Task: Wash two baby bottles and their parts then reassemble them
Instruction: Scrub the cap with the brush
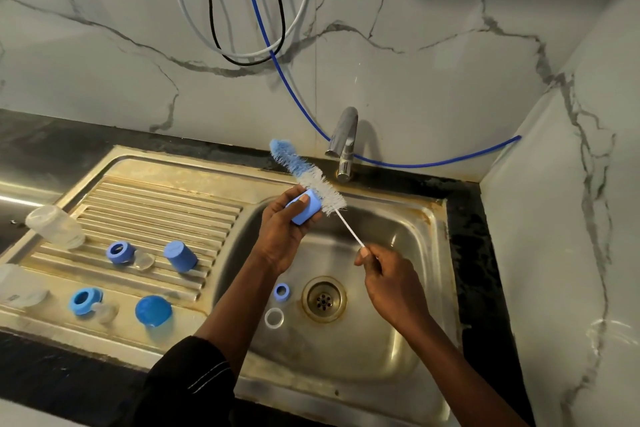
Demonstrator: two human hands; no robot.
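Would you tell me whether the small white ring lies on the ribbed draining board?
No, the small white ring lies in the steel sink basin near the drain.

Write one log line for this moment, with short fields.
left hand: holds blue cap | right hand: pinches brush by handle | bristles: at cap | place: over sink

Your feed runs dim, cool and flat. Light looks to come from above and to your left: the faucet (346, 142) throws a soft shadow rightward onto the back wall (104, 45), and a big round soft shadow sits top right of it. Glare patch low on the side wall (571, 218), mild sheen in the sink (398, 239) basin. Fisheye bows the table (52, 135) edge and the corners. Clear bottle (53, 225) at far left reads soft; centre is sharp.
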